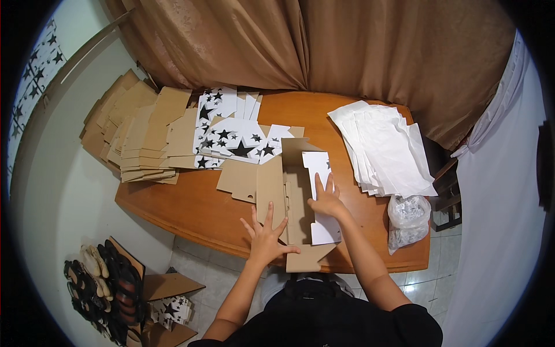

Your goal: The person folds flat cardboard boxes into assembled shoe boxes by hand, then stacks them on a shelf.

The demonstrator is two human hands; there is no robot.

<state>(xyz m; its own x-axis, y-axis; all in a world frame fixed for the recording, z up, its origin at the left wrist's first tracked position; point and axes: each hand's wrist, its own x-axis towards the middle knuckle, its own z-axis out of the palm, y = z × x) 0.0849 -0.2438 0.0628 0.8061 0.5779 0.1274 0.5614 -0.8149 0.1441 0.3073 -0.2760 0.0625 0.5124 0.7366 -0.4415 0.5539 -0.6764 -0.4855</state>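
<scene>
A partly folded cardboard box lies in front of me at the table's near edge, its brown inside facing up and its flaps spread. My left hand has its fingers spread over the box's left brown panel, with the thumb by the near flap. On the right, my right hand rests with fingers apart on the white side panel, which shows a bit of a dark star. Neither hand is closed around anything.
Flat brown cardboard blanks are stacked at the table's left, beside star-printed white ones. White paper sheets and a clear plastic bag lie on the right. Shoes stand at the lower left.
</scene>
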